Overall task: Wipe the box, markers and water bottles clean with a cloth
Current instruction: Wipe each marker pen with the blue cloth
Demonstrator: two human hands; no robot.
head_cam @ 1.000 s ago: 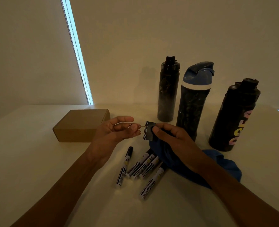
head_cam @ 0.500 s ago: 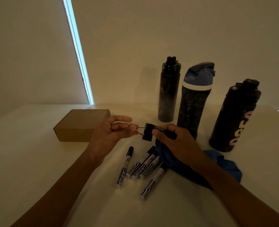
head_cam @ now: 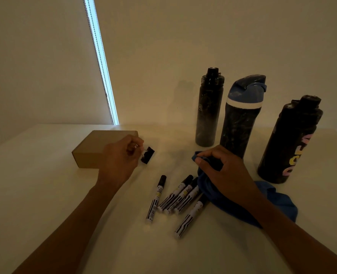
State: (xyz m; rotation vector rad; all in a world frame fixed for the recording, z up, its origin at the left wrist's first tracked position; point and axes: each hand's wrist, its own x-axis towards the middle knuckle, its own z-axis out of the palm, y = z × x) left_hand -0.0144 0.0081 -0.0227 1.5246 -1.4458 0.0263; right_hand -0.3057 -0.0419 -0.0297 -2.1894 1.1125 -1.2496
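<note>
My left hand pinches the wire handle of a black binder clip, which hangs low just right of the brown cardboard box. My right hand grips a bunched part of the blue cloth, which trails off to the right on the table. Several black-and-white markers lie between my arms. Three dark water bottles stand behind: a slim black one, one with a blue lid, and one with pastel letters.
The pale table meets a plain wall close behind the bottles. A bright window strip with a bead chain runs down at the back left.
My left hand has carried the binder clip left and down toward the box. My right hand has let go of the clip and keeps hold of the cloth.
</note>
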